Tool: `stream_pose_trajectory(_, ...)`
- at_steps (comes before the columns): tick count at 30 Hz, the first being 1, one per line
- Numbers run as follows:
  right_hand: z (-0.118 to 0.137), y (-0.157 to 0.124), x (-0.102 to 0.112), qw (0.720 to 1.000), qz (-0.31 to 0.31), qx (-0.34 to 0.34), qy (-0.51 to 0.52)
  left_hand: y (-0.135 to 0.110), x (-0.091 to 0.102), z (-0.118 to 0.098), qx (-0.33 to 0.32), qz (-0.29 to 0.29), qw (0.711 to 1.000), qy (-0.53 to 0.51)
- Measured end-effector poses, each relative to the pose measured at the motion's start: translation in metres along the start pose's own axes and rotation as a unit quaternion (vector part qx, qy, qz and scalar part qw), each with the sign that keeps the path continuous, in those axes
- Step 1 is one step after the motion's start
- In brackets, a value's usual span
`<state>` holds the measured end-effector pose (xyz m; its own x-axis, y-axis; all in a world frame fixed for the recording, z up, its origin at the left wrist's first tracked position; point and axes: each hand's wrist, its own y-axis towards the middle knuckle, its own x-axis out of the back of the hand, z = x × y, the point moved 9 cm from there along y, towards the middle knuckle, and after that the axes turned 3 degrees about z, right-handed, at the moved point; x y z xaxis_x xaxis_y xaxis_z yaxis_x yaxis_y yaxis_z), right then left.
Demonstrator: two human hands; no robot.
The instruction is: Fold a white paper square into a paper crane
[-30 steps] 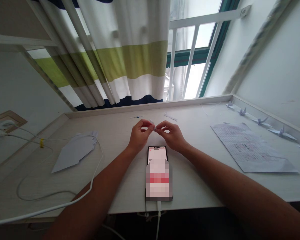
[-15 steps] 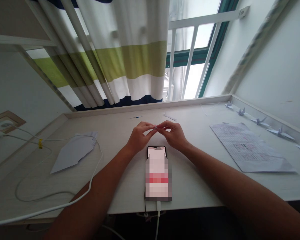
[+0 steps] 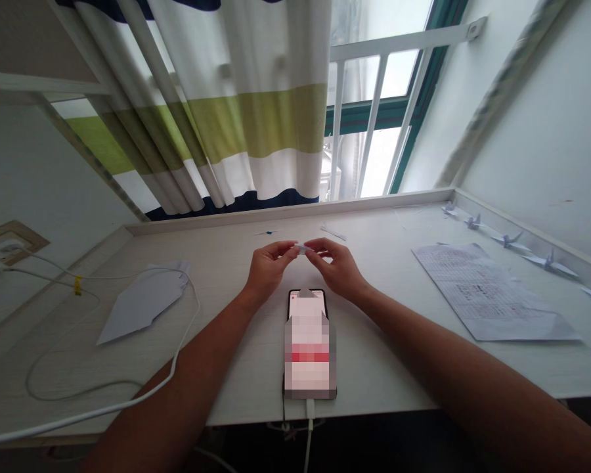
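Between my fingertips is a small piece of white folded paper (image 3: 302, 249), held just above the desk beyond the phone. My left hand (image 3: 272, 266) pinches its left end with thumb and fingers. The other end is pinched in my right hand (image 3: 335, 265). Most of the paper is covered by the fingers, so its exact shape cannot be made out. Below the hands a phone (image 3: 309, 368) lies face up, its screen blurred out, with a white charging cable (image 3: 310, 414) plugged into its lower end.
Paper cranes (image 3: 549, 263) line the right edge of the desk. Beside them lies a printed paper stack (image 3: 477, 289). White sheets (image 3: 140, 305) and a loose white cable (image 3: 190, 315) are at the left. A white strip (image 3: 333, 232) and a thin blue-marked item (image 3: 269, 232) lie behind my hands.
My hands have drawn slightly apart, the left one moving left. More of the white folded paper shows between the fingertips now.
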<state>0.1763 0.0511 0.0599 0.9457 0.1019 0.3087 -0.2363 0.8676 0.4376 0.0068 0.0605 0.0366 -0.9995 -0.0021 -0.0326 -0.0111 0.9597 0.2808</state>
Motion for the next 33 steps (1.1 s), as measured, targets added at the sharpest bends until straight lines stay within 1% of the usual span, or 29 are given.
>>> stream_pose_trajectory(2, -0.004, 0.0, -0.002, 1.0, 0.007, -0.011, 0.005, 0.0, 0.0, 0.002, 0.005, 0.002, 1.0, -0.011)
stream_pose_trajectory(5, -0.008, 0.001, -0.001, 1.0, -0.001, -0.022, 0.012, 0.0, -0.001, 0.004, 0.009, 0.005, 1.0, -0.005)
stream_pose_trajectory(9, -0.007, 0.001, 0.0, 1.0, -0.007, -0.013, 0.011, -0.001, -0.002, 0.001, 0.003, 0.008, 1.0, 0.019)
stream_pose_trajectory(13, -0.005, 0.0, 0.0, 1.0, -0.006, -0.008, 0.014, -0.001, -0.003, -0.002, -0.003, 0.007, 1.0, 0.016)
stream_pose_trajectory(19, -0.008, 0.001, 0.001, 1.0, -0.008, -0.016, 0.02, -0.001, -0.004, 0.0, 0.016, 0.02, 0.999, 0.044)
stream_pose_trajectory(24, -0.009, 0.001, 0.003, 0.999, -0.019, -0.022, 0.03, -0.005, -0.015, -0.003, 0.026, 0.074, 0.996, 0.042)
stream_pose_trajectory(27, -0.01, 0.0, 0.002, 0.999, -0.011, -0.03, 0.038, -0.005, -0.018, -0.002, 0.031, 0.09, 0.994, 0.047)
stream_pose_trajectory(33, -0.009, 0.001, 0.002, 1.0, -0.002, -0.022, 0.022, -0.002, -0.014, 0.001, 0.026, 0.074, 0.995, 0.053)
